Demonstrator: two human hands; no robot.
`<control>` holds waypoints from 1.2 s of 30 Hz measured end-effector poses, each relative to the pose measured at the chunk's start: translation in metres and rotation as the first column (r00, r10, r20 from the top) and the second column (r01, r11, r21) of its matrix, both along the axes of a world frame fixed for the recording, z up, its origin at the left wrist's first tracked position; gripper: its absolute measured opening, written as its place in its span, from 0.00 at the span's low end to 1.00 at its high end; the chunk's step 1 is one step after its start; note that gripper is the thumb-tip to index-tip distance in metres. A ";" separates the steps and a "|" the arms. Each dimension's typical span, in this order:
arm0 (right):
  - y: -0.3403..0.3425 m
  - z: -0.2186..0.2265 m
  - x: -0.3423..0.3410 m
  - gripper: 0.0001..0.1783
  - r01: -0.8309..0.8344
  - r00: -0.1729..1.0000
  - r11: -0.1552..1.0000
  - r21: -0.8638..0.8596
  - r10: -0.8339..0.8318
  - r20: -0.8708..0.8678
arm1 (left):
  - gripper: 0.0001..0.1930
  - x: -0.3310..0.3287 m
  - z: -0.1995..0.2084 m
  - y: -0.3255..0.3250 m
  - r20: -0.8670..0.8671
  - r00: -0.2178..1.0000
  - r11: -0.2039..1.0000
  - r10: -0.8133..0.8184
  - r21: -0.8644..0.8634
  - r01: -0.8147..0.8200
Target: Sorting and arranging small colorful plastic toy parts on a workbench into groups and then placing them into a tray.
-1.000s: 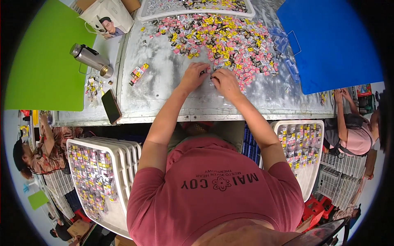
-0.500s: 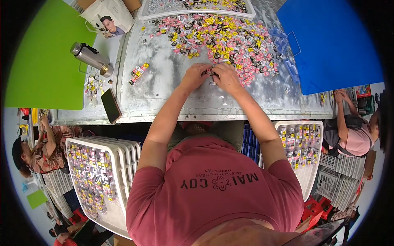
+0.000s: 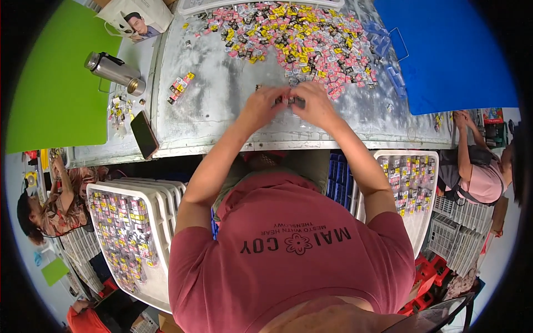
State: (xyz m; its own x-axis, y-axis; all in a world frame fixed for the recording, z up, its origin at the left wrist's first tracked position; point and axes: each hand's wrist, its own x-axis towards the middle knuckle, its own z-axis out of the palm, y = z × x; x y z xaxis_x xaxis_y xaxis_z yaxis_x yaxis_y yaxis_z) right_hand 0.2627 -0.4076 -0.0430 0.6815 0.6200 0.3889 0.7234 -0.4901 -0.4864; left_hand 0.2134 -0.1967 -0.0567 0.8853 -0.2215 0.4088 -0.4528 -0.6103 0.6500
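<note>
Drawn slightly back from the pile of small pieces (image 3: 302, 44) since the earlier frame, the left hand (image 3: 266, 106) and right hand (image 3: 315, 105) are nearer the near edge of the worktop (image 3: 222, 127), which now sits higher in view. Dark lettering in two lines and one flower outline mark the red shirt (image 3: 294, 277); any marks on the pieces are too small to read. Both grips are closed, fingertips pinching the dark pieces (image 3: 298, 102) just above the worktop, between the hands and on the near side of the pile; their long axis seems to run left to right, partly hidden by fingers. One joined row (image 3: 181, 87) lies slanting to the left, its yellow end pointing up and right, away from the person. Further left are one phone (image 3: 145, 135), one metal flask (image 3: 114, 69) and one printed bag (image 3: 136, 19); the piled pieces are too many to count
</note>
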 end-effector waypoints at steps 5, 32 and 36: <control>-0.026 -0.012 -0.045 0.14 -0.030 0.999 0.999 -0.021 0.029 -0.041 | 0.25 -0.041 -0.026 -0.023 0.027 0.996 0.996 -0.089 0.022 0.088; -0.002 -0.028 -0.042 0.26 0.008 1.000 1.000 0.017 -0.009 0.024 | 0.28 0.052 -0.032 0.049 0.347 0.910 0.940 0.227 0.167 -0.298; 0.058 -0.017 -0.024 0.29 -0.098 0.987 0.985 -0.145 0.114 0.110 | 0.34 0.094 -0.058 0.098 0.146 0.907 0.832 0.396 0.361 -0.421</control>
